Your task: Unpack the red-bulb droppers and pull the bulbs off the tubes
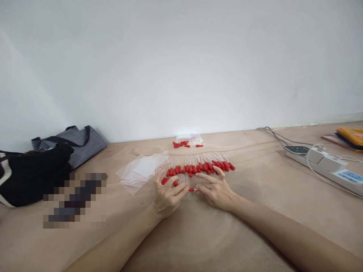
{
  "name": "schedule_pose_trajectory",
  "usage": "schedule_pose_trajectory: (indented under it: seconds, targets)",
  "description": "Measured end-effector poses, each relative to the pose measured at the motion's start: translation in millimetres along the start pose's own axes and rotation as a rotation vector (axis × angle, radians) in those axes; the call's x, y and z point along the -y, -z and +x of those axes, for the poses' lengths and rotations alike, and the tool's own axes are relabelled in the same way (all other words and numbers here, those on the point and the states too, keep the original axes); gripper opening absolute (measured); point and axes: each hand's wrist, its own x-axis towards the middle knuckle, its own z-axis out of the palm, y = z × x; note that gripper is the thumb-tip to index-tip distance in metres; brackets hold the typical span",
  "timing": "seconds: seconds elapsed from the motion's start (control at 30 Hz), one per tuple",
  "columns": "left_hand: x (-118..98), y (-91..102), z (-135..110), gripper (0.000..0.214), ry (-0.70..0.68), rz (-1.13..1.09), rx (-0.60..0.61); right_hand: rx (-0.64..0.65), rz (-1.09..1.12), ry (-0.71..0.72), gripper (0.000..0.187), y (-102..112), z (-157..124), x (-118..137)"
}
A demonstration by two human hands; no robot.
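Between my two hands is a small red rubber bulb (191, 189). My left hand (170, 193) pinches it from the left, its fingers partly hiding it. Opposite, my right hand (217, 192) closes thumb and index finger on a thin clear dropper tube (196, 189) at the bulb's right end; most of the tube is hidden by the fingers. Several loose clear tubes (185, 197) lie under and beside my left fingertips. Just beyond my hands runs a row of droppers with red bulbs (200, 166), their clear stems pointing away. A few more red bulbs (165, 181) lie by my left thumb.
Clear zip bags (141, 169) are fanned out left of the droppers. Farther back, small red bulbs (181, 144) lie by another clear bag (188, 138). Black and striped bags (82, 141) stand at left. A power strip (326, 170) with cables occupies the right, near a yellow item (350, 136).
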Motion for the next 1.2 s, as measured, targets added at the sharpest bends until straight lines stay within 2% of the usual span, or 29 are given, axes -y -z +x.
schedule_pose_trajectory:
  seconds: [0.27, 0.4, 0.5, 0.6, 0.73, 0.83, 1.0, 1.2]
  targets:
    - [1.4, 2.6, 1.2, 0.019, -0.066, 0.055, 0.022, 0.072, 0.022, 0.029, 0.023, 5.5, 3.9, -1.0]
    - [12.7, 7.9, -1.8, 0.023, -0.049, 0.066, 0.037, 0.119, 0.001, 0.024, 0.024, 7.4, -3.0, -10.5]
    - [27.5, 12.3, -7.7, 0.018, 0.130, 0.071, 0.055, 0.118, -0.036, -0.058, 0.023, 9.4, -8.8, -20.2]
    - [37.2, 12.3, -13.4, 0.016, 0.334, -0.033, 0.156, 0.122, -0.014, -0.186, 0.019, 9.6, -7.4, -21.4]
    - [39.4, 10.6, -16.5, 0.024, 0.603, -0.252, 0.322, 0.194, 0.043, -0.459, 0.022, 7.1, 1.5, -10.9]
    - [39.0, 13.3, -15.9, 0.025, 0.787, -0.277, 0.414, 0.295, 0.146, -0.651, 0.022, 4.7, 7.3, -1.0]
    - [41.1, 16.3, -15.1, 0.022, 0.893, -0.240, 0.474, 0.417, 0.228, -0.848, 0.013, -4.3, 21.4, 15.3]
    - [41.7, 10.3, -19.0, 0.026, 0.917, -0.316, 0.467, 0.370, 0.207, -0.929, 0.011, -22.0, 40.2, 24.7]
